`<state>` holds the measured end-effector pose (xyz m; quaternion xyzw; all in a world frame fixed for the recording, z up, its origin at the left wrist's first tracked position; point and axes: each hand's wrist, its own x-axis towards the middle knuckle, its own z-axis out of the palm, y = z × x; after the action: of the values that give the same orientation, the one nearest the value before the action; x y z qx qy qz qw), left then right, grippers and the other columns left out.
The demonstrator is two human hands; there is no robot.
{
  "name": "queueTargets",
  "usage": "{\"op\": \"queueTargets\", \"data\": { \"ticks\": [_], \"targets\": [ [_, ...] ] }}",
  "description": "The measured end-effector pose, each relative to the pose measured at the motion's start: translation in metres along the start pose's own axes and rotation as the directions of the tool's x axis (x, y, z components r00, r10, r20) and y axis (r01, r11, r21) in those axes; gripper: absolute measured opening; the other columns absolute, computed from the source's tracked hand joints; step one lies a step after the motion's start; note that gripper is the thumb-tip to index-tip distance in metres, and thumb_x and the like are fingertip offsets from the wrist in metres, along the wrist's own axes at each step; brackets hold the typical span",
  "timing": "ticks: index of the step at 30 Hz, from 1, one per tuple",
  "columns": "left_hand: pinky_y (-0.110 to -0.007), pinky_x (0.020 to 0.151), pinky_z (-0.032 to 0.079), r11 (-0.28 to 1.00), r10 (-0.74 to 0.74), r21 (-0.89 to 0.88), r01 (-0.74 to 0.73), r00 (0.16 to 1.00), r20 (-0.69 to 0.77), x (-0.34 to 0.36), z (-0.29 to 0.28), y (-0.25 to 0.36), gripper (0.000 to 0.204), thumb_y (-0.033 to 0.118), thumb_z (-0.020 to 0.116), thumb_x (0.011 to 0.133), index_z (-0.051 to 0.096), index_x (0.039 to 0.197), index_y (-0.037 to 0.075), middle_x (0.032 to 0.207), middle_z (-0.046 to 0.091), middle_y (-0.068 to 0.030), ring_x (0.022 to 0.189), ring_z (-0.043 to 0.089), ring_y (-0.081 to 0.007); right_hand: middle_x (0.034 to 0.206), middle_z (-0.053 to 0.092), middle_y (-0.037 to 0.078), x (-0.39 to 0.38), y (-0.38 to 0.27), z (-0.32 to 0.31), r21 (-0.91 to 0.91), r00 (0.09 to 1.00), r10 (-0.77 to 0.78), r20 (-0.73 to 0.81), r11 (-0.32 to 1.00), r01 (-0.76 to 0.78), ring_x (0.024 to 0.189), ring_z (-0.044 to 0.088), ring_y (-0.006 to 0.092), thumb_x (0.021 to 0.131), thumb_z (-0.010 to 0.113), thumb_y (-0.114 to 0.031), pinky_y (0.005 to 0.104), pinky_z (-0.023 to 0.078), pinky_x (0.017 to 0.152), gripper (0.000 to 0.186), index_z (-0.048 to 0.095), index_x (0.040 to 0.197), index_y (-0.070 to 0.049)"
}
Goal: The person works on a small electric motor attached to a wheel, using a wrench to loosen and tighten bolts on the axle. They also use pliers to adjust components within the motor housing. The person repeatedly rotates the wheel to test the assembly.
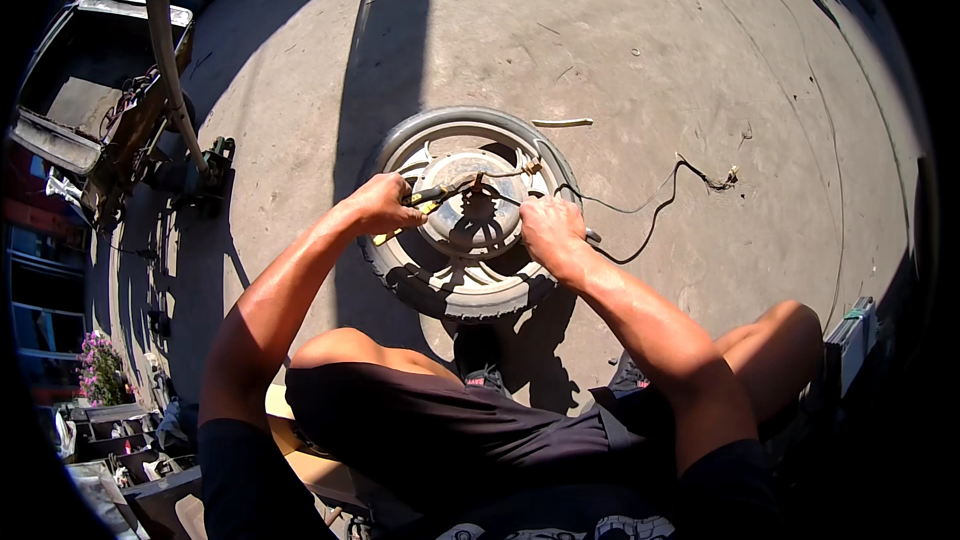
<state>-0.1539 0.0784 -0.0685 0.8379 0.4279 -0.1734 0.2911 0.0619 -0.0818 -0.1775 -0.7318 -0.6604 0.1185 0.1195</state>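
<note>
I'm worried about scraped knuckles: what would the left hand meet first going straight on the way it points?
Most likely the wheel hub, just ahead in the picture; depth is unclear, so the left hand might pass above it.

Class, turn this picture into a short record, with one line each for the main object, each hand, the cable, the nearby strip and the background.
Main object: pale, round spoked wheel with a black tyre, lying flat
Left hand: gripping a yellow-and-black handled tool over the wheel's middle
Right hand: closed around a slim, dark rod-like item, exact kind unclear
Cable: thin black cable on the ground, right of the wheel
Strip: pale, narrow strip on grey concrete ground
Background: pink-flowered plant, lower left
</note>
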Motion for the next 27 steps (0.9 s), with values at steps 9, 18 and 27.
{"op": "queueTargets", "data": {
  "ticks": [9, 18, 27],
  "targets": [
    [-0.038, 0.060, 0.050, 0.999, 0.001, -0.037, 0.001, 0.999, 0.043, 0.002, -0.004, -0.007, 0.035, 0.025, 0.077, 0.075, 0.067, 0.080, -0.007, 0.066, 0.062, -0.0137, 0.063, 0.062, -0.0178, 0.082, 0.072, 0.016, 0.016, -0.008, -0.010, -0.086, 0.997, -0.040, 0.067, 0.995, 0.045, 0.079, 0.072, 0.0301, 0.076, 0.061, -0.009, 0.0395, 0.057, 0.068, 0.014, 0.075, 0.078, -0.006],
    [-0.038, 0.059, 0.050, 0.990, 0.004, -0.142, 0.015, 0.991, 0.131, 0.006, -0.010, -0.008, 0.031, 0.022, 0.076, 0.074, 0.069, 0.082, -0.007, 0.066, 0.063, -0.0148, 0.062, 0.062, -0.0191, 0.083, 0.073, 0.015, 0.023, -0.005, -0.015, -0.182, 0.986, -0.066, 0.153, 0.979, 0.094, 0.080, 0.073, 0.0280, 0.081, 0.061, -0.011, 0.0393, 0.057, 0.066, 0.015, 0.075, 0.082, -0.006],
    [-0.034, 0.056, 0.052, 0.990, 0.049, -0.140, -0.035, 0.994, 0.096, 0.006, -0.003, -0.014, 0.022, 0.013, 0.073, 0.076, 0.068, 0.081, -0.007, 0.066, 0.065, -0.0111, 0.061, 0.065, -0.0163, 0.082, 0.073, 0.010, 0.035, -0.026, -0.022, -0.225, 0.981, -0.016, 0.195, 0.972, 0.061, 0.079, 0.073, 0.0263, 0.080, 0.063, -0.013, 0.0394, 0.057, 0.063, 0.015, 0.076, 0.085, -0.008]
  ]
}}
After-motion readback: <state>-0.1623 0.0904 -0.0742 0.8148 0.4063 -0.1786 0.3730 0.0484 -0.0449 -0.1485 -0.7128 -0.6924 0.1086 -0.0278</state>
